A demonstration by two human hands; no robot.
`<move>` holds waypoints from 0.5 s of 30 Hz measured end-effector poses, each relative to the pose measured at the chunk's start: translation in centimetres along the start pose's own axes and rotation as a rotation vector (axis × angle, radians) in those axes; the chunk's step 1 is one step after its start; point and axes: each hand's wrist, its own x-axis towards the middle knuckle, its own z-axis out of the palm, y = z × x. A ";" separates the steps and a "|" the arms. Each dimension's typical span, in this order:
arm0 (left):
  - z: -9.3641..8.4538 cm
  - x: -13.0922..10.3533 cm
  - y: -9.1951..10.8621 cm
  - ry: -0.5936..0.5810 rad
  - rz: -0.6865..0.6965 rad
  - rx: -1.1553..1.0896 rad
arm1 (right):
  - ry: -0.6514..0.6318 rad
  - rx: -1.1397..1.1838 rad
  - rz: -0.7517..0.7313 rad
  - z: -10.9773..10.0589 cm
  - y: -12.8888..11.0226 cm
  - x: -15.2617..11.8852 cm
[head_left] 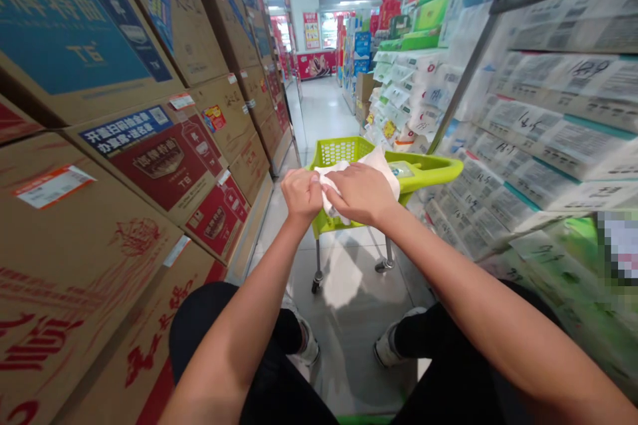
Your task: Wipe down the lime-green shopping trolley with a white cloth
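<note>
My left hand (302,194) clenches, contents unclear; my half-curled right hand (359,192) grips white cloth (381,163), presumably steadying it, cart (343,147) beneath.

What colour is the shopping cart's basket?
The basket is bright yellow-green, best seen in the head view, the only one here.

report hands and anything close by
Right hand on crumpled white sheet; left hand curled beside it. Lime-green plastic cart ahead. Brown cardboard boxes stacked along left.
</note>
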 end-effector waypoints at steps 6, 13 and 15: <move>-0.7 0.9 -3.3 -0.041 0.023 -0.017 | 0.016 0.019 0.117 -0.2 3.4 0.5; -1.1 0.5 -4.4 0.007 -0.017 -0.002 | -0.027 -0.022 0.443 -0.1 10.7 -2.9; -0.9 0.4 -4.0 0.031 -0.025 0.017 | 0.002 -0.023 0.382 0.0 9.7 -2.5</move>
